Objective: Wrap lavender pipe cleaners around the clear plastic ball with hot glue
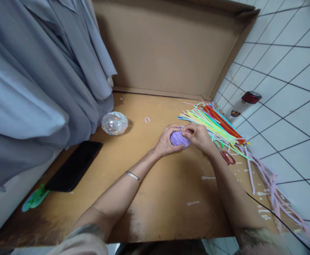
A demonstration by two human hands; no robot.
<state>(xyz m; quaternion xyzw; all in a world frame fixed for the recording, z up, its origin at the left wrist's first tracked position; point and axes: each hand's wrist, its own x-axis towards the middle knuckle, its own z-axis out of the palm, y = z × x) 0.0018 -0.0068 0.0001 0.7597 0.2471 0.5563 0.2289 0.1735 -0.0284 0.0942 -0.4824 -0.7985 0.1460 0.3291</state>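
Tiled wall (295, 109), bottle label (235, 113) illegible; left hand (167, 141) cups purple ball (178, 138).

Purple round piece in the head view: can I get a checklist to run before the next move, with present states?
1. Purple round piece gripped by the left hand: ok.
2. Right hand at the piece: ok.
3. Right fingertips pinching a strand: cannot tell, too small.
4. Red-handled scissors out of both hands: ok, on the table.
5. Pale strands gathered neatly: not ok, trailing lower right.
6. Clear faceted bowl apart from both hands: ok.
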